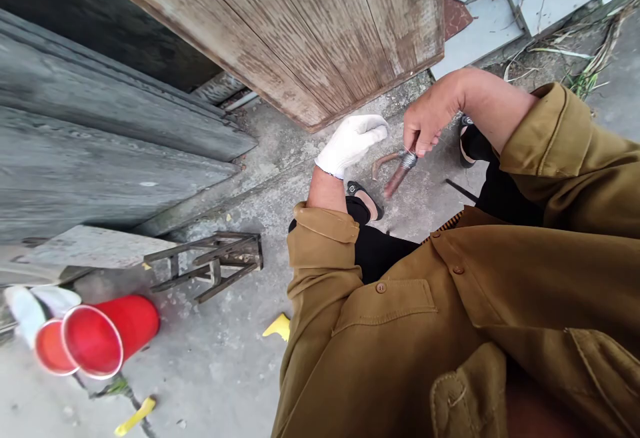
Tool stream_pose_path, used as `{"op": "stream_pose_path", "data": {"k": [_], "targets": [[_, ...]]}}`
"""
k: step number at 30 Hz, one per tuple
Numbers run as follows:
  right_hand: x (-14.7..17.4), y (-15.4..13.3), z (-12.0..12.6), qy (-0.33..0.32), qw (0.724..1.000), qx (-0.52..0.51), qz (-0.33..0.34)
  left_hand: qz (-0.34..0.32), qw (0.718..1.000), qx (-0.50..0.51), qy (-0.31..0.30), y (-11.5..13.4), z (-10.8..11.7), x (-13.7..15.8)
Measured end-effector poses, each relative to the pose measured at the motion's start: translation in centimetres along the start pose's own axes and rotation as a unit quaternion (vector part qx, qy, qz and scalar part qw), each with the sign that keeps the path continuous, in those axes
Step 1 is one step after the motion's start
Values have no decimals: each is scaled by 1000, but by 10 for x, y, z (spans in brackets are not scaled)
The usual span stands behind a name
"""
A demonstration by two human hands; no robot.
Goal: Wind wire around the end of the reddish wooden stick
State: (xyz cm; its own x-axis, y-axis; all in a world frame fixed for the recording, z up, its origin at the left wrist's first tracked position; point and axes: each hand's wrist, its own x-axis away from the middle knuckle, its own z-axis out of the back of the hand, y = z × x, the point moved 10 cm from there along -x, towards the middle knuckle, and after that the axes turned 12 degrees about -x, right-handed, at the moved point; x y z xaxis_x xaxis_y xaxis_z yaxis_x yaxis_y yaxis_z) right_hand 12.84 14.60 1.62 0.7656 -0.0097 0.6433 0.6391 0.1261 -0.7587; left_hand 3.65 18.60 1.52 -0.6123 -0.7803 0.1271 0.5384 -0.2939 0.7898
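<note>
My left hand [353,145] wears a white knit glove, its fingers curled and pressed together. Whatever it may pinch is too small or hidden to make out. Just to its right, my bare right hand [433,115] is closed around the upper end of a brown wooden stick [397,182] that points downward. Silvery wire [409,159] is wound in several turns round the stick below my fingers. A thinner bent brown piece [384,161] juts from the wire toward my left hand. The two hands are apart, both above the concrete ground.
A weathered wooden panel [320,31] stands ahead, beside grey boards [100,151]. White tile pieces [493,28] are stacked at the upper right. On the left lie a wooden stool [215,261], red buckets [135,328] and yellow pieces [280,326]. A dark rod [461,191] is near my feet.
</note>
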Motion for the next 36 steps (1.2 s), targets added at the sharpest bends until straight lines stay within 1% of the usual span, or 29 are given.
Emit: {"op": "stream_pose_path", "data": {"k": [1,2,3,4,5,6,7,8,9,10,11,12,13,14,16,18,19,20,21,22,24,25,27,29,30,32,34,36], "targets": [[6,-14,5,28,998,-25,52,10,1000,22,14,-4,1,-1],[17,-28,19,91,989,-44,109,23,998,48,30,-9,3,-1],[34,-35,44,207,965,-76,146,37,996,74,45,-13,5,-2],[54,-31,67,320,927,-121,152,46,993,96,56,-15,6,-2],[71,-24,82,396,887,-178,154,50,991,113,60,-15,5,-3],[85,-16,94,457,852,-206,151,48,990,125,55,-12,4,-3],[95,-7,102,504,824,-218,138,41,990,132,39,-8,0,-3],[100,0,107,539,809,-206,111,34,990,139,17,-2,-5,-3],[101,6,111,563,807,-165,71,30,989,147,-9,3,-10,-3],[99,11,113,577,810,-104,22,26,987,153,-35,8,-16,-2],[92,13,114,574,818,-36,-28,23,986,157,-58,12,-20,0],[80,15,112,549,832,33,-76,20,985,157,-74,16,-23,1],[66,17,108,510,848,96,-113,18,985,153,-80,18,-23,2],[51,20,100,459,866,143,-137,16,986,145,-77,19,-21,3],[20,28,77,330,913,178,-163,18,991,119,-55,16,-14,4],[-3,32,43,183,957,161,-155,27,995,91,-23,9,-5,4],[-9,31,27,123,972,142,-138,33,996,81,-10,5,-1,4],[-13,27,14,78,983,121,-117,39,996,76,0,1,2,4],[-14,21,6,52,989,102,-94,47,996,77,10,-4,4,4],[-13,15,2,42,993,86,-70,55,995,81,18,-9,6,4],[-9,1,2,47,997,63,-12,73,992,97,33,-19,7,2],[-4,-6,6,64,996,53,24,81,990,106,41,-24,8,0],[9,-19,23,132,986,30,99,97,986,126,55,-34,7,-2],[26,-26,45,218,964,-2,155,113,979,151,76,-43,8,-3],[34,-27,53,250,953,-15,167,120,976,161,80,-46,7,-3],[43,-26,61,290,941,-27,172,119,978,158,70,-45,5,-2],[50,-25,69,338,928,-29,152,99,985,137,41,-34,0,-2],[56,-20,79,406,905,-45,116,73,989,128,14,-20,-6,-2]]}}
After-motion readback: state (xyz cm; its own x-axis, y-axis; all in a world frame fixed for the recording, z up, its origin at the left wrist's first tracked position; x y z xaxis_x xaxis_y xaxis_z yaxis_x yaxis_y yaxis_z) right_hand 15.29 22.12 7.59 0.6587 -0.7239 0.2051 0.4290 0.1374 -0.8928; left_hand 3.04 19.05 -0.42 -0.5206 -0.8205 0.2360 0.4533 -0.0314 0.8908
